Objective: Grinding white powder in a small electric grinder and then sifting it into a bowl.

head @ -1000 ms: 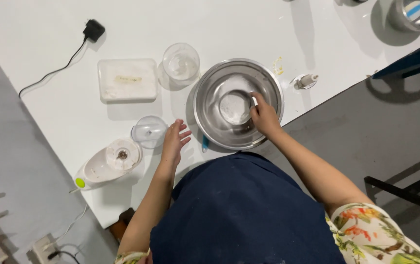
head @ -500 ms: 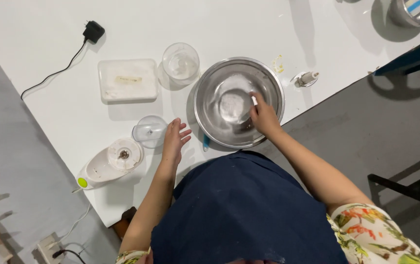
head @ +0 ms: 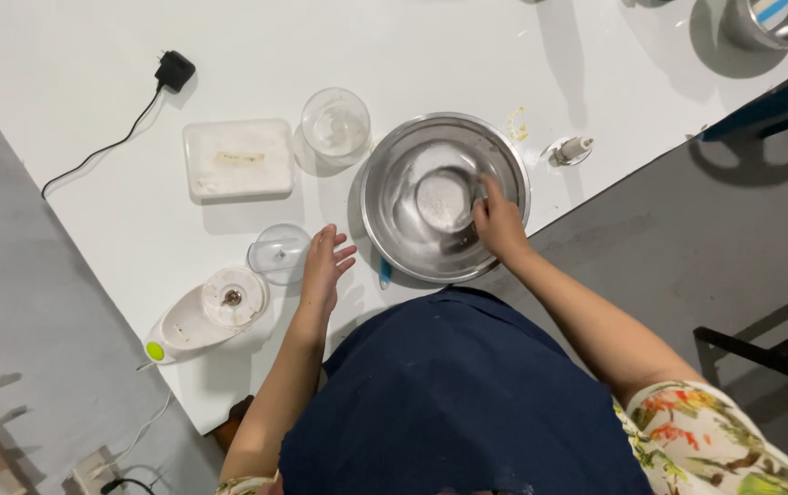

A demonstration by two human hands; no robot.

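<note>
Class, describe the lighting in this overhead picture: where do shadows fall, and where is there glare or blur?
Head view: sharp overall; hard shadows fall toward the lower left of the clear glass cup and round steel mixing bowl; soft glare on the bowl's wall; the right hand is unblurred.

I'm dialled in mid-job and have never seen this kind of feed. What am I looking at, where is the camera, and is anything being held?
There is no machine here: a person works with two bare hands, and the one camera sits on their head, looking straight down, so the dark apron and both forearms fill the bottom of the picture.

The right hand reaches into a steel mixing bowl that holds something white. It seems to grip a small utensil there, but too little shows to say what kind. The left hand lies flat and open on the white table, holding nothing, beside a small clear lid.

Around them: a white appliance base with a green button, a flat white lidded container, a clear glass bowl, a black plug with its cord and a small metal part.
</note>
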